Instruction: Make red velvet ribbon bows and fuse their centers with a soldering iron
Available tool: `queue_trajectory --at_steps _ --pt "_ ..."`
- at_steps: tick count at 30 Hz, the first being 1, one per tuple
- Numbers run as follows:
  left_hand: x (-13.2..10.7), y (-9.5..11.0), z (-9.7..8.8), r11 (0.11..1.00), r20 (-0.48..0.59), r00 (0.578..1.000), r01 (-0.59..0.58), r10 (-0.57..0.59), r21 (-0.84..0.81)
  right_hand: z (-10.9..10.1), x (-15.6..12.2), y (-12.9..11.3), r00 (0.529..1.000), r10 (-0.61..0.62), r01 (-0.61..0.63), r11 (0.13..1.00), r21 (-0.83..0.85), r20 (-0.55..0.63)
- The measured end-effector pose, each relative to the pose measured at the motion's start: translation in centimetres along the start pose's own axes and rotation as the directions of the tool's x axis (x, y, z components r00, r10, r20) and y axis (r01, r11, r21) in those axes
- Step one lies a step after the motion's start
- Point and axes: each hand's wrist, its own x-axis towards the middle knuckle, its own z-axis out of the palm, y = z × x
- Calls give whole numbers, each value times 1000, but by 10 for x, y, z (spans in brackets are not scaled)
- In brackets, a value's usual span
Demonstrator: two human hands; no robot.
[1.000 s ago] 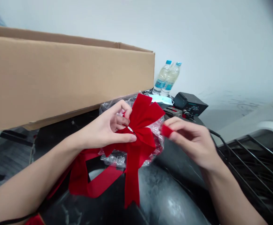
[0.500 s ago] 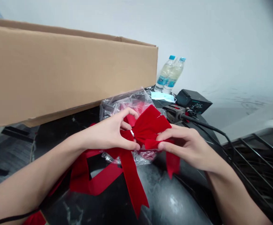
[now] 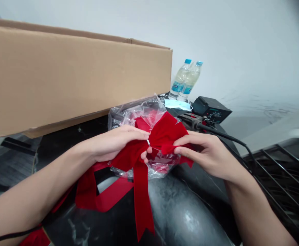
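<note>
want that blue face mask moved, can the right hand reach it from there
Probably yes: the right hand only has to let go of the red velvet bow. The face mask lies just past it, with only the corded iron near the path.

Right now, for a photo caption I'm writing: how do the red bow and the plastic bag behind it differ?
The red velvet bow is opaque and matte; the clear plastic bag is see-through and shiny. The bow has shaped loops and a long tail; the bag is crumpled. The left hand and right hand grip the bow, with the bag behind it. Both look flexible.
</note>
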Motion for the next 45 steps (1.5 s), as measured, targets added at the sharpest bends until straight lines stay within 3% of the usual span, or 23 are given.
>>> queue_trajectory --at_steps 3,5,7,9,11,13,17,24,27,34,40,45 --pt "3 -3 3 991 -36 998 -52 48 -126 -13 -11 -10 970 -33 24 999 -40 -239" --pt "5 -3 7 976 -70 992 -120 110 -179 -13 -18 -22 884 -46 2 995 -96 -464" --pt "7 -4 12 952 -138 978 -187 157 -241 -2 -19 -35 837 -85 -16 984 -179 -541" --pt "9 -6 17 926 -222 959 -240 179 -290 16 -13 -44 886 -108 14 979 -206 -451" --pt "12 -9 21 916 -266 944 -273 196 -293 35 -4 -47 935 -74 30 991 -130 -348" --pt "15 -14 23 916 -275 927 -324 257 -237 47 5 -47 952 5 -14 1000 -28 -306" --pt "17 -23 28 913 -274 884 -406 378 -51 51 12 -43 950 113 -99 993 60 -292" --pt "14 -23 35 913 -224 885 -386 408 135 48 8 -39 942 232 -208 971 121 -241" --pt "15 -26 38 908 -284 863 -381 417 176 50 8 -39 936 265 -233 960 155 -234" --pt "20 -32 36 899 -417 803 -429 427 94 52 8 -35 905 210 -200 978 65 -370" --pt "22 -36 34 867 -438 771 -497 462 40 56 9 -30 898 254 -171 954 248 -360" --pt "20 -35 35 850 -469 727 -514 502 113 60 10 -30 886 287 -165 929 331 -363"
